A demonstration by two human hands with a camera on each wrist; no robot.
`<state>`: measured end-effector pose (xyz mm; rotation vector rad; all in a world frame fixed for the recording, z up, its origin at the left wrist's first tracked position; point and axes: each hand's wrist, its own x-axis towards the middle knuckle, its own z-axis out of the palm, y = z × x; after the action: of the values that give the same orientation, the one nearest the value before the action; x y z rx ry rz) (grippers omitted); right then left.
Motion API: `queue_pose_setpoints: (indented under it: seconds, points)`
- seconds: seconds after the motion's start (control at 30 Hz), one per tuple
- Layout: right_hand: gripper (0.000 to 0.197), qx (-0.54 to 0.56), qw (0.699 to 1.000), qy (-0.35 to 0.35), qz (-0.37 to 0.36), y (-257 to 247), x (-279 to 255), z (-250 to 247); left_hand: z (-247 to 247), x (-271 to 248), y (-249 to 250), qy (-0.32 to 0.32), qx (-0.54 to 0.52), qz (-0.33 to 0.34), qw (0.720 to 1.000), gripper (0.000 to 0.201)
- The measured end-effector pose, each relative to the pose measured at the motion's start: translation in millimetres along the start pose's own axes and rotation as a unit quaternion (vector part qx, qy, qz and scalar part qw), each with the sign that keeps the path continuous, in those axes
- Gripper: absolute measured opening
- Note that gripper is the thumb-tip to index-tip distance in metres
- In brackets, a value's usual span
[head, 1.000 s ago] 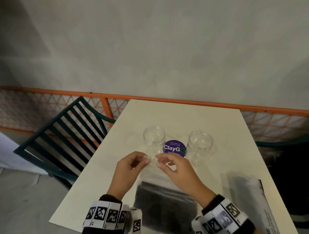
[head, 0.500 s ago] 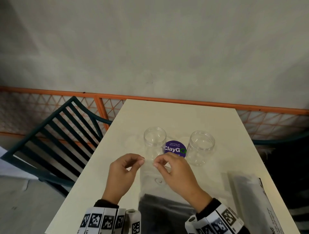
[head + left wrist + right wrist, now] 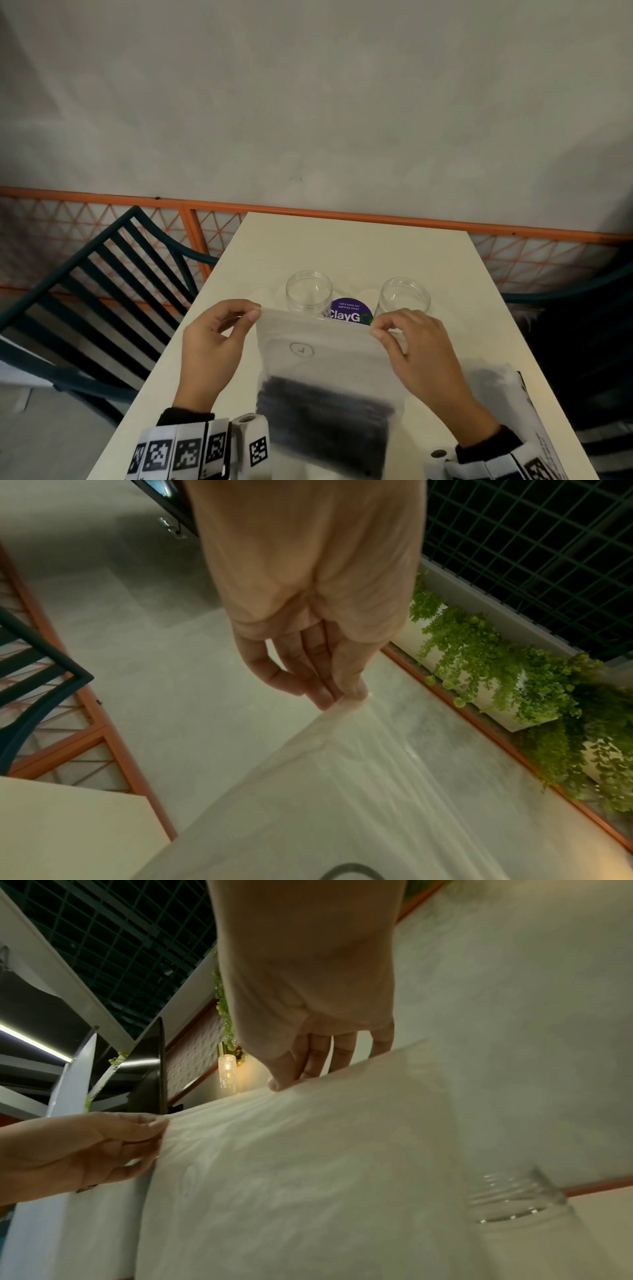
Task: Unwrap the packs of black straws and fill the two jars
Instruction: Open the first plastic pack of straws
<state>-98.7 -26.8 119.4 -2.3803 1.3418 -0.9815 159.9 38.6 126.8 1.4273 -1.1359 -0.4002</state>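
Note:
I hold a frosted plastic pack [image 3: 322, 356] upright over the cream table [image 3: 356, 246], black straws [image 3: 325, 421] bunched in its lower part. My left hand [image 3: 255, 313] pinches the pack's top left corner, seen close in the left wrist view [image 3: 342, 699]. My right hand [image 3: 376, 330] pinches the top right corner [image 3: 284, 1083]. The top edge is stretched taut between them. Two clear jars without lids stand just beyond: the left jar [image 3: 309, 291] and the right jar [image 3: 405, 298]. A second pack of black straws [image 3: 503, 394] lies at the right.
A purple ClayGo sticker [image 3: 351, 313] sits on the table between the jars. A dark green slatted chair [image 3: 96, 291] stands at the left, another chair edge [image 3: 565, 291] at the right. An orange lattice rail [image 3: 171, 219] runs behind the table under a grey wall.
My hands have moved apart from the middle of the pack's top edge to its two corners, widening the top. The head view has shifted slightly.

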Motion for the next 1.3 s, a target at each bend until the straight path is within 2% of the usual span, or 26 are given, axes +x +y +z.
queue_pose_setpoints:
  seconds: [0.13,0.23,0.33,0.37,0.47,0.53,0.6,0.77,0.87,0.93,1.0,1.07,1.13,1.2,1.23,1.3]
  points:
    - [0.017,-0.013,0.999,0.042,-0.004,13.1,-5.0,-13.4,-6.5,2.1,0.5,0.002,0.001,0.003,1.0,0.013]
    - [0.019,-0.013,0.998,0.062,0.025,26.5,-12.3,-19.7,-15.1,2.8,-7.7,0.016,-0.005,-0.015,1.0,0.023]
    - [0.006,0.017,0.996,0.058,0.068,35.0,-20.1,-24.8,-24.2,2.2,-12.2,-0.001,0.007,-0.032,0.999,0.028]
    - [0.016,0.035,0.995,0.049,0.078,34.8,-21.9,-26.1,-25.8,2.4,-10.4,-0.021,0.031,-0.033,0.999,0.028]
    - [0.029,0.1,0.989,0.029,0.103,30.5,-25.2,-25.7,-26.7,3.5,2.5,-0.053,0.174,0.021,0.983,0.028]
    - [0.03,0.127,0.985,0.027,0.111,26.2,-26.7,-22.5,-23.0,4.1,16.3,-0.064,0.249,0.09,0.962,0.016]
    - [0.028,0.138,0.983,0.021,0.116,21.4,-27.6,-17.7,-7.8,0.7,30.2,-0.11,0.274,0.135,0.946,0.019]
    - [0.03,0.128,0.987,0.017,0.099,13.2,-30.1,-14.6,53.7,-14.7,40.4,-0.217,0.265,0.158,0.926,0.034]
    - [0.028,0.132,0.984,0.039,0.111,17.3,-31.4,-16.0,57.1,-14.9,25.2,-0.246,0.351,0.081,0.9,0.032]
    - [0.029,0.138,0.981,0.058,0.123,21.1,-32.4,-17.7,42.9,-11.8,18.0,-0.214,0.387,0.009,0.897,0.023]
    - [0.033,0.144,0.978,0.062,0.14,22.8,-32.9,-19.2,25.0,-7.0,10.3,-0.164,0.408,-0.056,0.896,0.025]
    - [0.032,0.15,0.975,0.055,0.154,19.6,-30.6,-17.9,13.5,-2.3,3.9,-0.153,0.368,-0.097,0.912,0.029]
    - [0.027,0.164,0.971,0.054,0.166,12.5,-25.4,-11.4,12.8,-2.8,1.7,-0.161,0.279,-0.076,0.944,0.032]
    - [0.017,0.208,0.955,0.071,0.198,2.9,-18.6,-3.0,18.3,-6.5,5.8,-0.165,0.211,-0.063,0.961,0.031]
    - [0.019,0.221,0.947,0.076,0.222,-2.5,-15.2,0.6,21.6,-8.6,8.3,-0.17,0.168,-0.075,0.968,0.028]
    - [0.037,0.196,0.942,0.058,0.267,-8.1,-9.6,8.1,27.5,-11.8,13.4,-0.18,0.05,-0.123,0.975,0.024]
